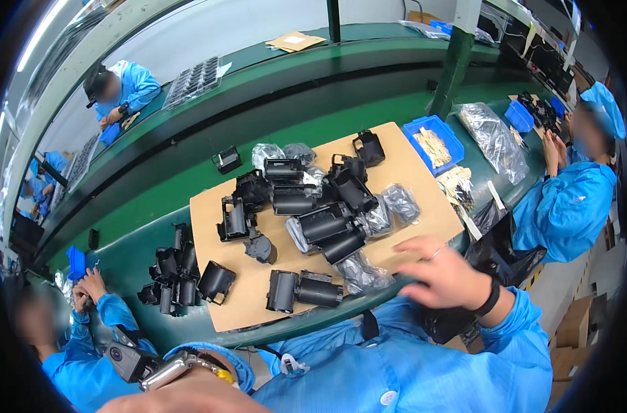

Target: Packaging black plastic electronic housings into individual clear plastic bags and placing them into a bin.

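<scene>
The right hand [444, 275] hovers open and empty, fingers spread, over the near right corner of the cardboard sheet [217, 306] on the green bench [127, 255]. The left hand [182, 398] sits at the lower edge, well short of the sheet; its grip cannot be told. Black plastic housings [320, 227] lie piled mid-sheet, a bagged one [361, 272] just beside the right hand.

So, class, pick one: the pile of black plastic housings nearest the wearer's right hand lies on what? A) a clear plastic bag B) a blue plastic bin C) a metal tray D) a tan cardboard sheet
D: the black plastic housings lie on a tan cardboard sheet laid over the green bench, beside the right hand.
</scene>
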Motion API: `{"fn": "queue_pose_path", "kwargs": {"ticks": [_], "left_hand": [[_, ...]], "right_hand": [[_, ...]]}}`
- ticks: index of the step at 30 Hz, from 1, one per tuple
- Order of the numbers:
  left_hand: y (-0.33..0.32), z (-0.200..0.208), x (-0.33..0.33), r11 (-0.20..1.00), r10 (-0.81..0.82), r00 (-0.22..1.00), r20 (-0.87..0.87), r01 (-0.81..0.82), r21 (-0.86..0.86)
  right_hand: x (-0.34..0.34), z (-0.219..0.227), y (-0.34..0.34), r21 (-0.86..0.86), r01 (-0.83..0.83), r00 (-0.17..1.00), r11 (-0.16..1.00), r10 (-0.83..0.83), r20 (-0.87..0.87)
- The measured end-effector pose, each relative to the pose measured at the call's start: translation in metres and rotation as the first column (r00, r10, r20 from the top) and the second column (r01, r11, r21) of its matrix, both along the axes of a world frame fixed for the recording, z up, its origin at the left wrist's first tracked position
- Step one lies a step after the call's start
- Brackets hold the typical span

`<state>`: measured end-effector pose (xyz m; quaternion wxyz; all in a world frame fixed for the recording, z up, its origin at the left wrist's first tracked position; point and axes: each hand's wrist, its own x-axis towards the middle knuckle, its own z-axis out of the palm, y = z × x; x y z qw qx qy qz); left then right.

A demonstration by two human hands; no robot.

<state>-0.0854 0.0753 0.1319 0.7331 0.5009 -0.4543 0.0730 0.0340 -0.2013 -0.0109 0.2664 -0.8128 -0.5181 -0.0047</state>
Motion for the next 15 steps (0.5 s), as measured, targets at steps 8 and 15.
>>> {"fn": "queue_pose_path", "kwargs": {"ticks": [8,15], "left_hand": [[0.034,0.007,-0.039,0.970,0.243,0.970,0.031,-0.241,-0.039],[0.088,-0.027,-0.069,0.807,0.580,0.778,0.240,-0.509,-0.300]], "right_hand": [[0.014,0.007,0.064,0.277,-0.002,0.989,0.961,-0.039,0.142],[0.023,0.019,0.081,-0.040,-0.051,0.993,0.998,0.055,0.104]]}}
